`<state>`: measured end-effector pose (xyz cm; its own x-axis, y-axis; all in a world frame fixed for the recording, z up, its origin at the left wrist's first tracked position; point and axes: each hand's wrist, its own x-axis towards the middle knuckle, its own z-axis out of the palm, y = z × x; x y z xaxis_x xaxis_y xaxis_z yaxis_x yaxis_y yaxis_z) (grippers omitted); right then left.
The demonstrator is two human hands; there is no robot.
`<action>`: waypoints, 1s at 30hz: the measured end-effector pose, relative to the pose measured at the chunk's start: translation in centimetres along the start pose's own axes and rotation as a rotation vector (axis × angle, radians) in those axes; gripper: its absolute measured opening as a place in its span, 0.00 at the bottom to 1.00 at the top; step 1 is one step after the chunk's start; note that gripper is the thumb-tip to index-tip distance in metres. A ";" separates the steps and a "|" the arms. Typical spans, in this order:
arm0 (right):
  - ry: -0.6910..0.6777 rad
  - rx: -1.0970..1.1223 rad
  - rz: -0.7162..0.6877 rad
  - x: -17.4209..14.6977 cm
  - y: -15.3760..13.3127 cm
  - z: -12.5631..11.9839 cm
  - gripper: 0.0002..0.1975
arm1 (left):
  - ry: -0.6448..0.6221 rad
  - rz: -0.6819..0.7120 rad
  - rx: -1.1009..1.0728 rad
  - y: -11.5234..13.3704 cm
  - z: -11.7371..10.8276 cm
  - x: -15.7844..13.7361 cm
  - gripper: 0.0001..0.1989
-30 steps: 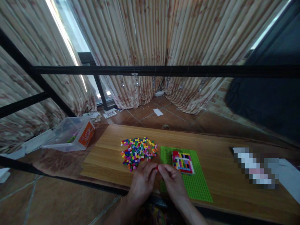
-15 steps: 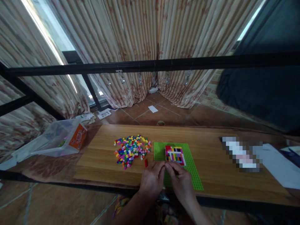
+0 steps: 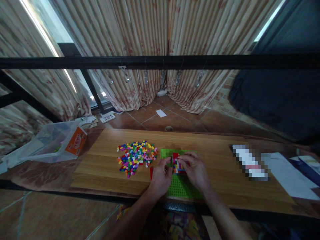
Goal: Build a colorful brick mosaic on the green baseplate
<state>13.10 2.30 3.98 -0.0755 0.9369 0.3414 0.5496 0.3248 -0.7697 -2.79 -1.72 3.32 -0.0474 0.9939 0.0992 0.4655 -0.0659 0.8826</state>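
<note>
A small multicoloured block of toy bricks (image 3: 175,165) with a red edge stands on a green baseplate (image 3: 183,190). My right hand (image 3: 197,170) reaches over it from the right, thumb and fingers pinched together at its top; whatever is between them is too small to make out. On the left edge of the baseplate is my left hand (image 3: 160,176), thumb and forefinger curved with a gap between them and nothing visible inside. A red brick (image 3: 151,173) lies beside the left hand, partly hidden by it. My right hand covers much of the built block.
A pile of loose coloured bricks (image 3: 136,156) is spread on the wooden board (image 3: 100,173) to the left. A clear plastic bin (image 3: 55,143) with an orange label stands farther left. At the right lie a blurred-out object (image 3: 250,163) and white papers (image 3: 287,176).
My hands, fingertips together in front of the brick block before, have separated. The right moved forward and right onto the block; the left now sits at its left. The view has shifted slightly.
</note>
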 end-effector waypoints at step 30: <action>-0.328 0.173 0.239 3.2 2.1 0.6 0.15 | -0.150 0.030 0.090 -0.3 1.1 0.6 0.30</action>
<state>13.55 6.06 3.16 -0.2383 0.9709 -0.0253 0.4387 0.0844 -0.8947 -2.00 -0.97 2.58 0.0966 0.9941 0.0495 0.5424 -0.0943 0.8348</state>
